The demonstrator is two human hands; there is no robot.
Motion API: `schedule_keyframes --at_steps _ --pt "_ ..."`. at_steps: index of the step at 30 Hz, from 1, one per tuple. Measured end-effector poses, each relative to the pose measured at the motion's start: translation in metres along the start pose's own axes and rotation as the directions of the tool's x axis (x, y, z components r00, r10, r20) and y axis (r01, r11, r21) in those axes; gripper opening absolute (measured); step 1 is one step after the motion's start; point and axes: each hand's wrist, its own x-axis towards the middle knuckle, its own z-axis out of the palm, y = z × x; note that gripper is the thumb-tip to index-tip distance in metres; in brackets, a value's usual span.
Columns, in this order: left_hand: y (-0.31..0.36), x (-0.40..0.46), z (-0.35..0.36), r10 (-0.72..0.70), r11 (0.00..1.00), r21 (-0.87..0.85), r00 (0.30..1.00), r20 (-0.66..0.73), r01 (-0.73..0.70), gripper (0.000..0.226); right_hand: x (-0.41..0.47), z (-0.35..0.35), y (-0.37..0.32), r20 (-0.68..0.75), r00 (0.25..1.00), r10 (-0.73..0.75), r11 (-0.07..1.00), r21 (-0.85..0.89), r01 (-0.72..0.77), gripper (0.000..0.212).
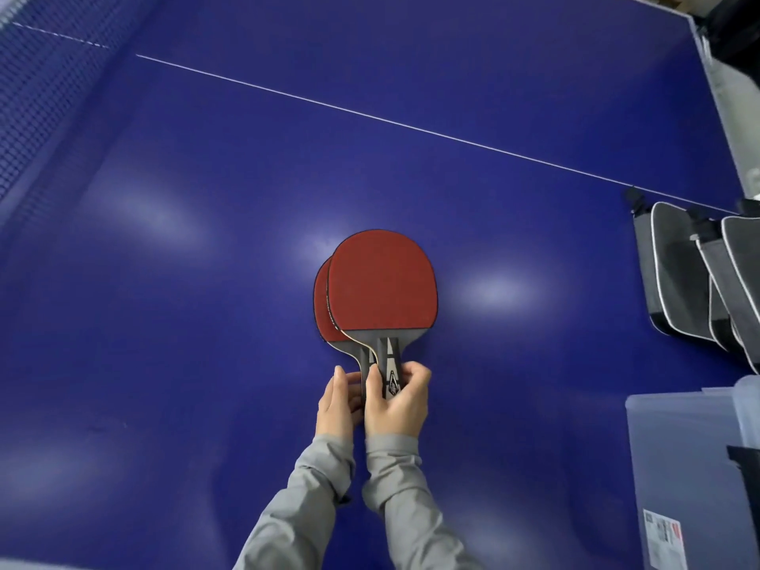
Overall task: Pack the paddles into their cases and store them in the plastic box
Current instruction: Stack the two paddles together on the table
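Task barely begun. My left hand (338,405) and right hand (397,399) both grip handles of stacked paddles (380,288) mid-table. Cases (674,273) lie unfilled far right; plastic box (691,466) near them. All packing left.

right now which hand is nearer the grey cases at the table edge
Right. The right hand grips the upper paddle handle, on the side toward the grey cases. The left hand holds the lower paddle handle, just farther from them.

paddles (382,281) red, grey handles | table (205,322) blue, white line | cases (674,273) grey-black
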Motion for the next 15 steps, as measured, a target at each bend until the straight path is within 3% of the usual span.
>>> schedule_keyframes --at_steps 9,15 --pt "0.0044 0.0014 -0.005 -0.075 0.997 -0.013 0.996 0.051 0.076 0.048 -0.0075 0.0085 0.0048 -0.002 0.995 -0.104 0.964 -0.247 0.1 0.037" --pt "0.0034 0.006 -0.0044 -0.09 0.996 0.004 0.995 0.038 0.09 0.044 -0.0069 0.0048 0.0063 0.007 0.991 -0.132 0.951 -0.282 0.129 0.039"
